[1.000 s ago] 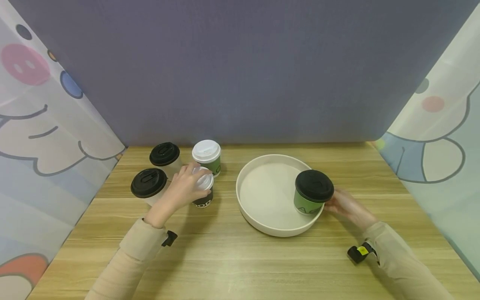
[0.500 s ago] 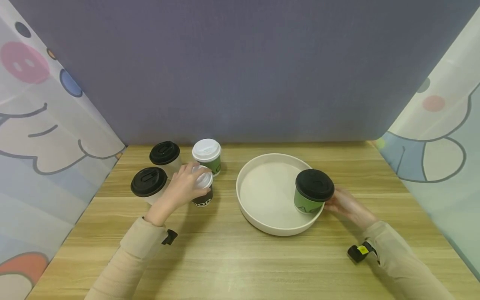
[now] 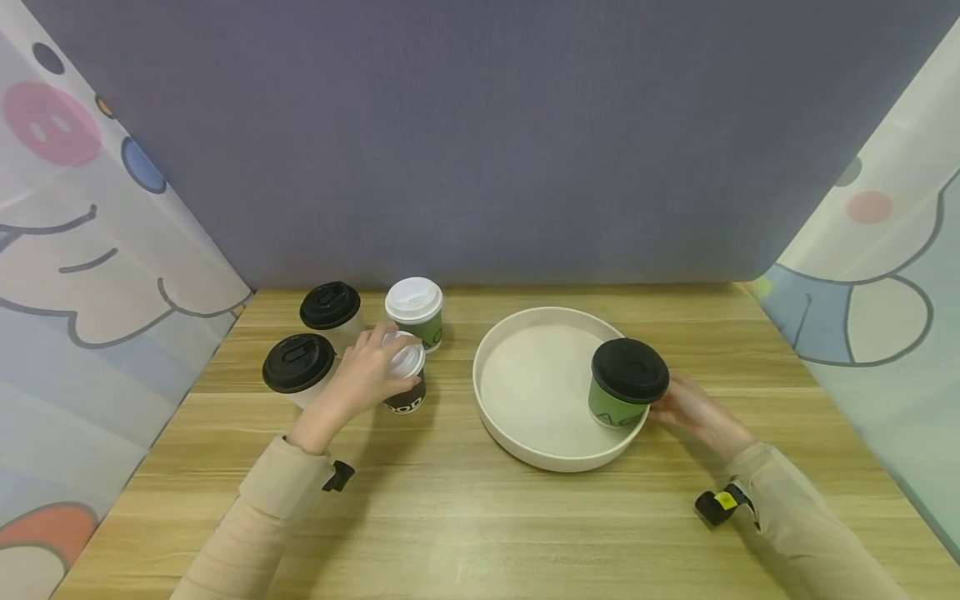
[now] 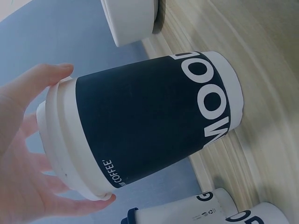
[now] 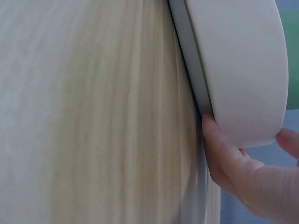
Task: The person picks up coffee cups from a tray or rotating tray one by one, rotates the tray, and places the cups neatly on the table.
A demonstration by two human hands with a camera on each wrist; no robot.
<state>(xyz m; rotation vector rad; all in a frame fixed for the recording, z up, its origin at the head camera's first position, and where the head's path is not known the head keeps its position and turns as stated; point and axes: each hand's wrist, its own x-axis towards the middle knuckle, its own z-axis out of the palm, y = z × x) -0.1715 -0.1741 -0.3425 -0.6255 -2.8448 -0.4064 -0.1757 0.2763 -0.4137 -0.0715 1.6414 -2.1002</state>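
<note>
My left hand (image 3: 365, 372) grips a paper coffee cup (image 4: 145, 116) with a black sleeve by its white lid (image 4: 63, 140); thumb and fingers curl round the lid's edge. The cup stands upright on the table, left of a round cream tray (image 3: 517, 450). At the tray's right side my right hand (image 3: 693, 412) pinches its wall, fingers at the underside and thumb near the rim in the right wrist view. Inside the tray, against that side, stands a green coffee cup (image 3: 618, 404) with a black lid, which partly hides the right hand.
Two white cups with black lids, a rear one (image 3: 330, 308) and a front one (image 3: 298, 367), stand left of my left hand. Close behind the held cup is a green cup (image 3: 415, 308) with a white lid. A grey partition (image 3: 495, 150) rises along the table's (image 3: 480, 533) back edge.
</note>
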